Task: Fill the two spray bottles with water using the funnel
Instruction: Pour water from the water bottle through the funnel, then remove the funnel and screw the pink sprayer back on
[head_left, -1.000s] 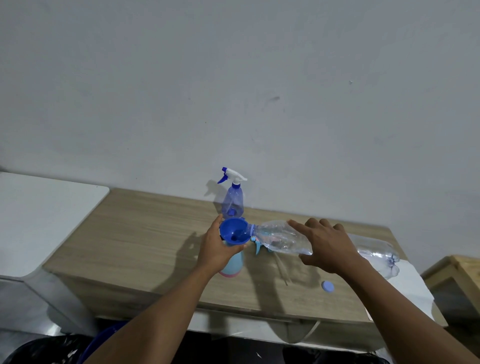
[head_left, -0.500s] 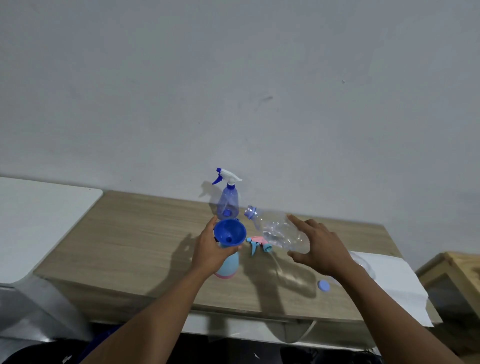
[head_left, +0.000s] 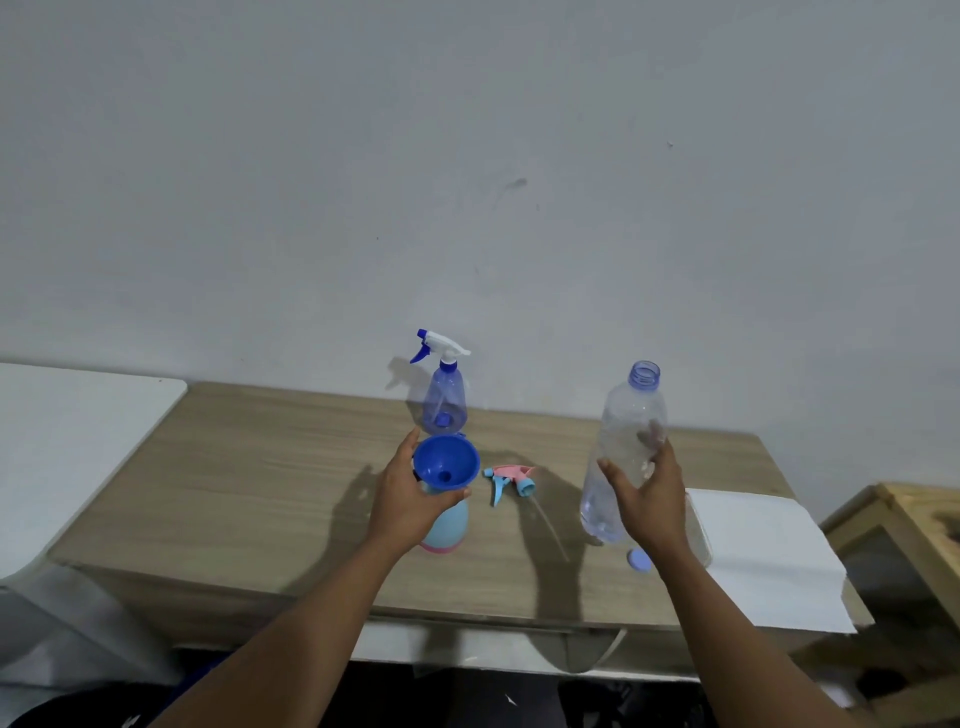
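The pale blue spray bottle is stood upright near the front of the worktop, with the blue funnel seated in its open neck. It is held at the neck by the left hand, whose grip is closed around the bottle just under the funnel, thumb at the near side. Its pink and blue sprayer is laid on the worktop just to the right. The second spray bottle, clear violet with a white sprayer fitted, is stood behind the funnel, close to the wall.

The water bottle is held upright and uncapped, mouth upward, well to the right of the funnel. The grip of the right hand is wrapped around its lower half. Whether its base touches the worktop cannot be told. The blue cap is seen lying below the right hand, beside a white sheet.
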